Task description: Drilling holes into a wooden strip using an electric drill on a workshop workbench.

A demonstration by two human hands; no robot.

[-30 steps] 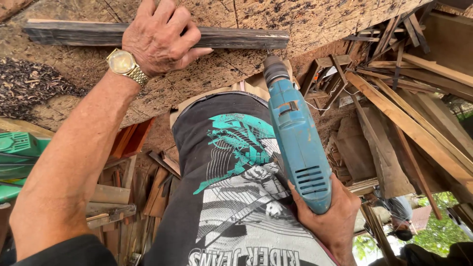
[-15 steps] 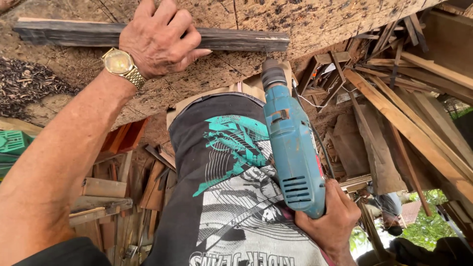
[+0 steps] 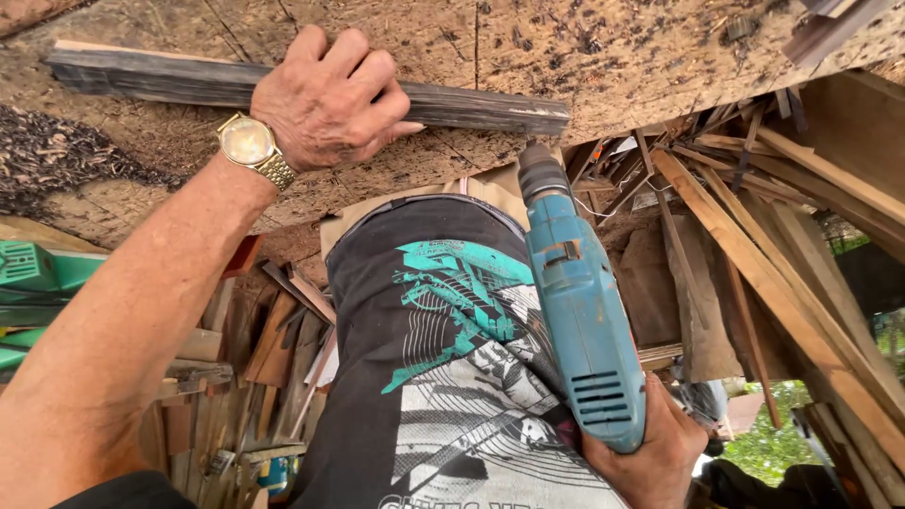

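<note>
- Head view, hands: left hand (image 3: 325,99) lies spread over a dark wooden strip (image 3: 189,85), fingers curled over its far edge, pressing it flat so it cannot slide; a gold wristwatch (image 3: 250,146) sits on that wrist.
- Right hand (image 3: 650,452) is wrapped tight round the grip of a blue electric drill (image 3: 580,302), whose chuck points at the strip's right end, just beside it; whether a bit touches the wood cannot be told.
- Strip lies lengthwise on the worktop (image 3: 613,57), near its front edge, within reach of both hands.
- Surface: the worktop is a rough, pitted board with dark shavings (image 3: 57,155) heaped at its left.
- Room: leaning planks (image 3: 782,245) and wood offcuts (image 3: 273,349) crowd the space below; a green tool (image 3: 38,273) shows at left, foliage (image 3: 782,443) at lower right.
</note>
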